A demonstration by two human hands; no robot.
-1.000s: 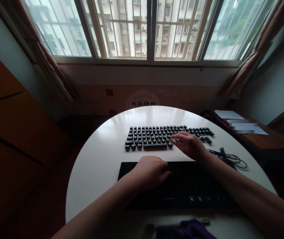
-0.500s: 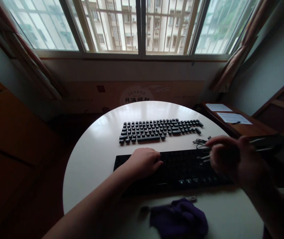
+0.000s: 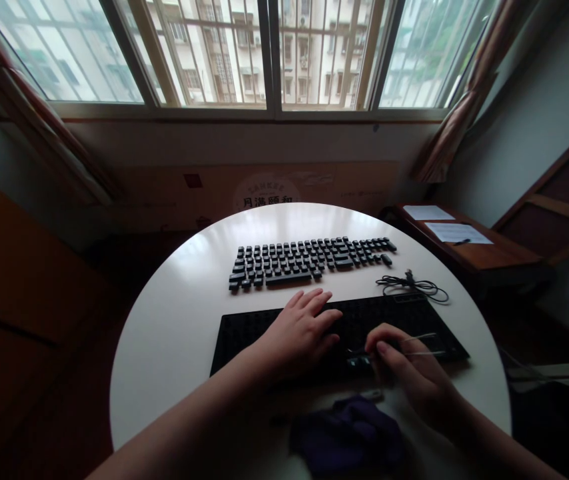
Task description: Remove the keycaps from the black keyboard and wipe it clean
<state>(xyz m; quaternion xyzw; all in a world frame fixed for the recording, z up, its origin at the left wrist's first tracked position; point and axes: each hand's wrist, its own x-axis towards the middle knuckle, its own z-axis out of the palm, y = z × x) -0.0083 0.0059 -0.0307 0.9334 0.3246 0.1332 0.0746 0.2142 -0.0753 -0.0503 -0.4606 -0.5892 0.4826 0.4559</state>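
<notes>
A black keyboard [image 3: 247,333] lies across the white round table, mostly stripped of its keycaps. A few keycaps [image 3: 359,363] sit on its near edge, partly hidden by my right hand. My left hand [image 3: 302,333] rests on the keyboard's middle with its fingers spread. My right hand [image 3: 409,367] is closed around a wire keycap puller [image 3: 424,345], its tip low over the front row beside those keycaps; whether it touches one I cannot tell. Behind the keyboard, the loose keycaps [image 3: 289,260] stand in rows in keyboard layout.
A coiled black cable [image 3: 414,287] lies at the keyboard's far right corner. Near the front of the table are a purple cloth [image 3: 347,433] and a thin-handled tool [image 3: 374,395] partly under it. To the right, a wooden surface [image 3: 509,253] holds papers [image 3: 457,233] and a pen.
My right hand has come left and down, from the keyboard's right end to its front row, with the keycap puller. My left hand's curled fingers have spread out. The view has shifted slightly.
</notes>
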